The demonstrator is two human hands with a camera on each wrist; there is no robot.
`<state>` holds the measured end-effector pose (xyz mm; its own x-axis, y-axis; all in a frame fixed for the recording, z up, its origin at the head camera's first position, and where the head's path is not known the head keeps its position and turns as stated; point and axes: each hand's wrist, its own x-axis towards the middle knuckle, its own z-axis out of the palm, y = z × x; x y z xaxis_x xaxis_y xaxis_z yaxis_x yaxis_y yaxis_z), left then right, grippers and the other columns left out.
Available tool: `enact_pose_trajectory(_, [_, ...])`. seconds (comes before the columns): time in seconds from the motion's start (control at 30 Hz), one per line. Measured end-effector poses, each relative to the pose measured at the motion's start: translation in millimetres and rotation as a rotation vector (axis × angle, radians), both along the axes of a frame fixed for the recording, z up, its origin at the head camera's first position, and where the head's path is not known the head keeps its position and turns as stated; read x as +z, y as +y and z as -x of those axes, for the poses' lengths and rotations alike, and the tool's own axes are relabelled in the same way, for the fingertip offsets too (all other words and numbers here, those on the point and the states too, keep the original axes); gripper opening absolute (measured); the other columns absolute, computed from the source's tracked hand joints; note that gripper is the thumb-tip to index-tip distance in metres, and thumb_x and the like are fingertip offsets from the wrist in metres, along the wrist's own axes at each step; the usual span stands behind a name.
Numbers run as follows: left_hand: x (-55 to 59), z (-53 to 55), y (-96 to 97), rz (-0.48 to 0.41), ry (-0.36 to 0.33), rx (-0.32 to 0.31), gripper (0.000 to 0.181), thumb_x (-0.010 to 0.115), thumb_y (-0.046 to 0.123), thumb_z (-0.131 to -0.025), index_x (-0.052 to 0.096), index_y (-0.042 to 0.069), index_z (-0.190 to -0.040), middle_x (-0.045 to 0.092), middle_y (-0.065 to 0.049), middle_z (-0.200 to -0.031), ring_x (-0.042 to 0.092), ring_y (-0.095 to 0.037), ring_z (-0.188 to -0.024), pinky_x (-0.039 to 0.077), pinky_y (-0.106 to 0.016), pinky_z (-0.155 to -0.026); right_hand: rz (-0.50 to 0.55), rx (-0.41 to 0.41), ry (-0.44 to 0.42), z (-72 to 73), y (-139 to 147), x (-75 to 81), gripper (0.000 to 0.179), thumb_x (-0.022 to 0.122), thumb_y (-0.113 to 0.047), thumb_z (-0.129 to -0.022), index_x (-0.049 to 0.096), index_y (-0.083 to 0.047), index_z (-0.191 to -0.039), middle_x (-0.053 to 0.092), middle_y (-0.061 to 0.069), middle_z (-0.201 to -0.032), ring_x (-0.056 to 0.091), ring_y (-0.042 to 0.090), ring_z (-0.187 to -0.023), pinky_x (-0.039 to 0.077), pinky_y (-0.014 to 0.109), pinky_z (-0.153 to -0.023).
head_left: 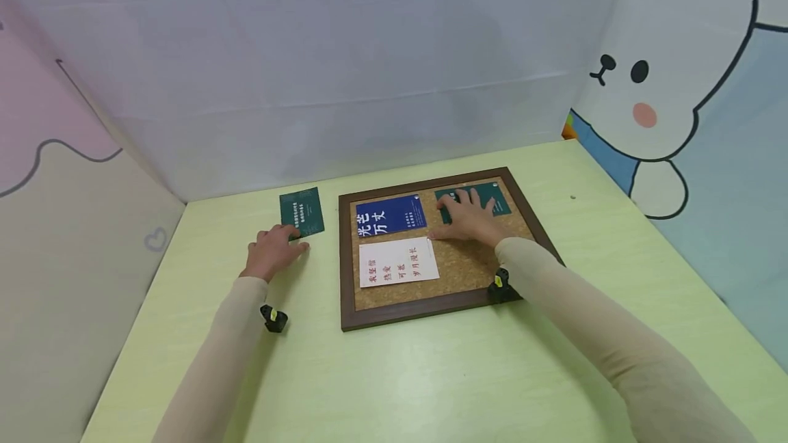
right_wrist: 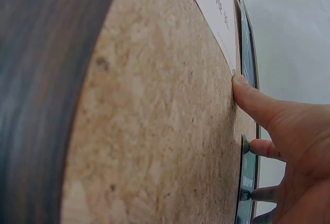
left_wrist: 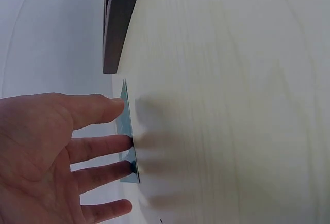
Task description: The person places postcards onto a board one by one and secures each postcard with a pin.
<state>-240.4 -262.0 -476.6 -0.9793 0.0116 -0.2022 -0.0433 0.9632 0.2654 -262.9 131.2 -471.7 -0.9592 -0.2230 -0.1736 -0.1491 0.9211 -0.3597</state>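
Note:
My left hand (head_left: 273,251) reaches over a loose dark green card (head_left: 303,205) on the table, left of a framed corkboard (head_left: 474,265). In the left wrist view its fingers are spread, with two fingertips right at the edge of the card (left_wrist: 124,126). My right hand (head_left: 470,223) is over the corkboard. Its thumb (right_wrist: 255,100) presses at the top right corner of a white card (head_left: 394,265) with red writing, and its other fingertips rest on a second green card (head_left: 501,207). A blue card (head_left: 400,214) lies above the white one.
The corkboard's dark brown frame (head_left: 400,311) forms a raised border. Light curtain walls (head_left: 345,87) stand behind and beside the pale table (head_left: 369,381). A small dark spot (head_left: 573,197) marks the table right of the board.

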Motion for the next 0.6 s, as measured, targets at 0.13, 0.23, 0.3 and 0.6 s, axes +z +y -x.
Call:
enact_pose_trajectory(0.13, [-1.8,-0.3,-0.6,-0.007,0.001,0.015,0.052,0.054,0.04,-0.096,0.053,0.004,-0.134,0.042,-0.025,-0.145,0.034,-0.051,-0.129,0.028,-0.068,-0.101,0.003,0.002,0.006,-0.2,1.2,-2.1,0.072,0.071,-0.059,-0.081,0.047,-0.021,-0.138,0.016,0.022,-0.159,0.005,0.047,-0.147,0.002,0.077,-0.106])
enact_pose_trajectory(0.23, [-4.0,-2.0,1.5,-0.021,0.03,0.035,0.054,0.056,0.04,-0.095,0.051,0.006,-0.136,0.039,-0.026,-0.144,0.034,-0.05,-0.127,0.028,-0.066,-0.101,0.008,0.002,0.007,-0.4,1.5,-2.7,0.072,0.071,-0.059,-0.081,0.047,-0.021,-0.138,0.016,0.022,-0.159,0.005,0.047,-0.147,0.002,0.077,-0.106])
enact_pose_trajectory(0.3, [-6.0,-2.7,2.3,-0.027,0.056,0.049,0.055,0.057,0.04,-0.094,0.049,0.008,-0.139,0.038,-0.027,-0.141,0.034,-0.049,-0.124,0.029,-0.065,-0.1,0.007,0.003,0.009,-0.7,1.4,-2.6,0.072,0.071,-0.059,-0.081,0.047,-0.021,-0.138,0.016,0.022,-0.159,0.005,0.047,-0.147,0.002,0.077,-0.106])
enact_pose_trajectory(0.6, [-5.6,-4.9,4.2,-0.038,0.043,0.063,0.057,0.055,0.043,-0.095,0.045,0.017,-0.146,0.035,-0.029,-0.134,0.032,-0.046,-0.117,0.029,-0.061,-0.093,0.009,0.008,0.009,-1.7,0.6,-0.3,0.072,0.071,-0.058,-0.081,0.047,-0.02,-0.138,0.017,0.022,-0.159,0.006,0.047,-0.147,0.002,0.077,-0.106])
